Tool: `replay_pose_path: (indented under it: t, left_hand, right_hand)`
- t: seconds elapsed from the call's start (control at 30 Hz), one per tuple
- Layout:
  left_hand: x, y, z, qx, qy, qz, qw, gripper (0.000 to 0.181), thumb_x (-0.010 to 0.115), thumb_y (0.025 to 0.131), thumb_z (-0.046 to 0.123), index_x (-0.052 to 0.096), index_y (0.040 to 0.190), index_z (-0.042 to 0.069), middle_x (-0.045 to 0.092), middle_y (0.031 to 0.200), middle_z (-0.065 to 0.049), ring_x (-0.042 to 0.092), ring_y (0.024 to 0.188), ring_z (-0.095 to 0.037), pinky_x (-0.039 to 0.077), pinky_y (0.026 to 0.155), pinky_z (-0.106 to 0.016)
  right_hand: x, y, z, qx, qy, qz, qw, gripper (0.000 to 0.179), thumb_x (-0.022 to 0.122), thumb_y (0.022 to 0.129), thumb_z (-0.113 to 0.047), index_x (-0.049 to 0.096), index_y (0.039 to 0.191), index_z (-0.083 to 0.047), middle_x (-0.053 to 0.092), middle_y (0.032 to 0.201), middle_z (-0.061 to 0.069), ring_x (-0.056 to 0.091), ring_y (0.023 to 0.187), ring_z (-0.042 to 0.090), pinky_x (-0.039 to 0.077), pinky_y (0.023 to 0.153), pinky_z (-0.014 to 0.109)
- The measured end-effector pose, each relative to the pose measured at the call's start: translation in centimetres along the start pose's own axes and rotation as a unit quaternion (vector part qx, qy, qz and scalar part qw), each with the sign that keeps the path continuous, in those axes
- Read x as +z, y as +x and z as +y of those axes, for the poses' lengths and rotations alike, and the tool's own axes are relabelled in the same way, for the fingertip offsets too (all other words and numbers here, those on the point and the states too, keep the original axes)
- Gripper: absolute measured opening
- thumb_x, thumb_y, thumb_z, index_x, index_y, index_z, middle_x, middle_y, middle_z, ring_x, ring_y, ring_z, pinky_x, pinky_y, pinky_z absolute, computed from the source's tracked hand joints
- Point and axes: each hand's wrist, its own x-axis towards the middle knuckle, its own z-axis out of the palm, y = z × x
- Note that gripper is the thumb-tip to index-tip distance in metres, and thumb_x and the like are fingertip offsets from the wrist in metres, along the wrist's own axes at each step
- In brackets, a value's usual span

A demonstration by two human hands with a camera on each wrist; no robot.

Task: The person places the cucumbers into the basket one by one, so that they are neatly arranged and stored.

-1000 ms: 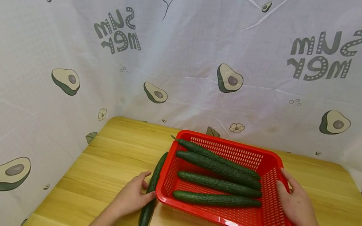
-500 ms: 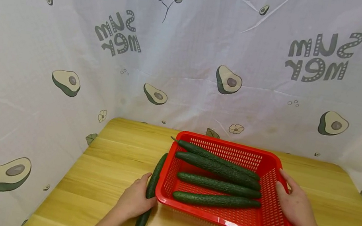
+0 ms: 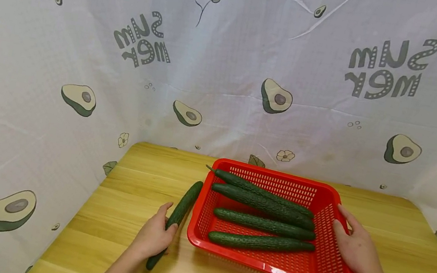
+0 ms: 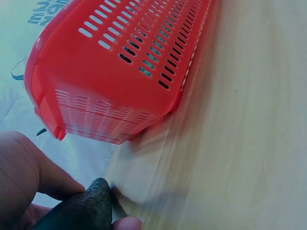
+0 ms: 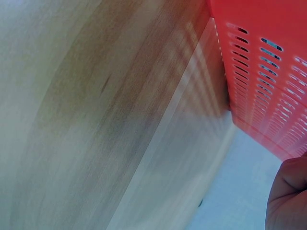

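My left hand (image 3: pixel 153 236) grips a dark green cucumber (image 3: pixel 187 201) around its middle, just left of the red plastic basket (image 3: pixel 249 260). The cucumber slants, its far end near the basket's left rim. In the left wrist view, thumb and finger pinch both sides of the cucumber (image 4: pixel 81 211), with the basket wall (image 4: pixel 120 91) beyond. At the basket's right end, my right hand (image 3: pixel 358 249) holds the rim, thumb inside and the other fingers outside, partly hidden. Several cucumbers (image 3: pixel 264 223) lie side by side in the basket, one with a thin stem over the left rim.
The basket stands on a yellow wood-grain table (image 3: pixel 120 197). Behind and to both sides hangs a pale curtain (image 3: pixel 232 61) printed with avocados and mirrored lettering. The table's far edge meets the curtain close behind the basket.
My left hand has closed around the cucumber and shifted it left, away from the basket, tilting its near end leftward. My right hand and the basket have stayed put.
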Motion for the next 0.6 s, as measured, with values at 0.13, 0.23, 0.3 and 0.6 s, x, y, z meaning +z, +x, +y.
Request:
replay_pose_path:
  t: [0.13,0.23,0.3,0.6]
  left_hand:
    - [-0.10,-0.08,-0.06,-0.017,-0.041,0.006,0.9990,0.063,0.053,0.104,0.007,0.026,0.161,-0.003,0.062,0.110,-0.022,0.060,0.044,-0.019,0.054,0.048,-0.036]
    - [-0.16,-0.01,-0.09,-0.016,-0.039,0.026,0.9988,0.060,0.050,0.106,0.007,0.028,0.161,-0.002,0.059,0.109,-0.022,0.058,0.046,-0.018,0.053,0.050,-0.036]
    - [-0.22,0.02,-0.03,-0.006,-0.035,0.042,0.9985,0.058,0.049,0.107,0.006,0.028,0.160,-0.003,0.057,0.110,-0.023,0.058,0.055,-0.017,0.053,0.055,-0.034]
    - [-0.62,-0.09,0.70,0.019,-0.090,0.082,0.9924,0.057,0.053,0.106,0.008,0.035,0.160,0.004,0.055,0.125,-0.028,0.057,0.059,-0.018,0.052,0.052,-0.029]
  right_hand:
    - [0.00,0.02,0.08,0.000,0.000,0.000,1.0000,0.068,0.030,0.114,-0.044,0.013,0.168,-0.007,0.058,0.125,0.042,0.069,0.072,0.021,0.060,0.058,0.037]
    - [-0.01,0.05,0.14,0.001,0.001,-0.001,1.0000,0.069,0.029,0.113,-0.046,0.012,0.168,-0.007,0.056,0.127,0.043,0.069,0.073,0.021,0.060,0.058,0.037]
    - [0.01,0.08,0.16,0.001,0.000,0.000,1.0000,0.069,0.029,0.113,-0.045,0.012,0.168,-0.007,0.056,0.127,0.042,0.069,0.073,0.021,0.060,0.058,0.037]
    - [0.06,0.06,0.20,-0.001,0.001,0.002,1.0000,0.068,0.029,0.113,-0.045,0.012,0.168,-0.007,0.055,0.129,0.043,0.069,0.074,0.021,0.060,0.059,0.036]
